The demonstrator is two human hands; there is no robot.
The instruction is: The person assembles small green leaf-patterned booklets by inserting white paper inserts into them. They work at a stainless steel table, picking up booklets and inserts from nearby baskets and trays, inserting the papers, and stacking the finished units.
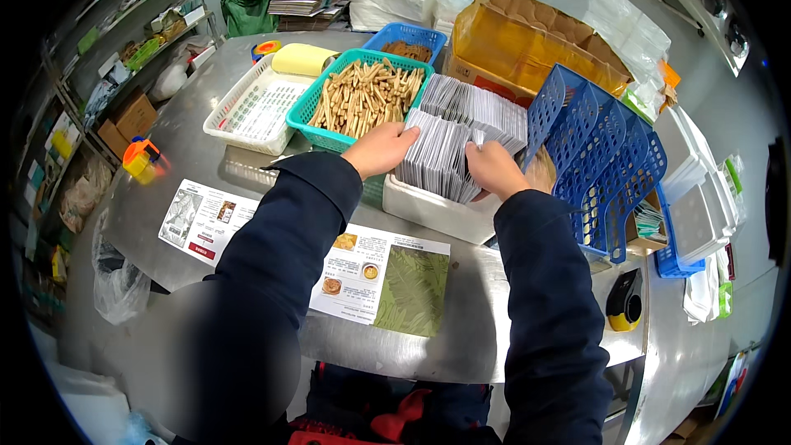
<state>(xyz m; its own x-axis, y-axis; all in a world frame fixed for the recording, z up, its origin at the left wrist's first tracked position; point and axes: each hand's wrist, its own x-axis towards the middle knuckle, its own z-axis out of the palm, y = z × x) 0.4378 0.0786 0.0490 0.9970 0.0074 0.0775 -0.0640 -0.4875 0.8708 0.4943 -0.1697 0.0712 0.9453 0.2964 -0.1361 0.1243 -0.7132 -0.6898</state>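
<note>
A white foam box [437,213] stands in front of me, packed with upright folded white papers [430,152] in two rows. At the near row's left end, my left hand [384,149] has its fingers pressed together on the paper edges. My right hand [497,170] is closed at the same row's right end, pinching papers between thumb and fingers. Its fingertips are partly hidden behind the paper. Just left of the box, a teal basket [298,119] holds many short tan sticks. Two printed leaflets lie nearer me, one with a green leaf-pattern panel [412,290].
Blue slotted racks [593,156] rise right of the box, with a large cardboard carton [535,37] behind. A white basket [216,128] with printed sheets and a yellow pad stands left. Tape dispensers [142,161] [624,301] lie on the steel table. Shelves [124,58] line the left.
</note>
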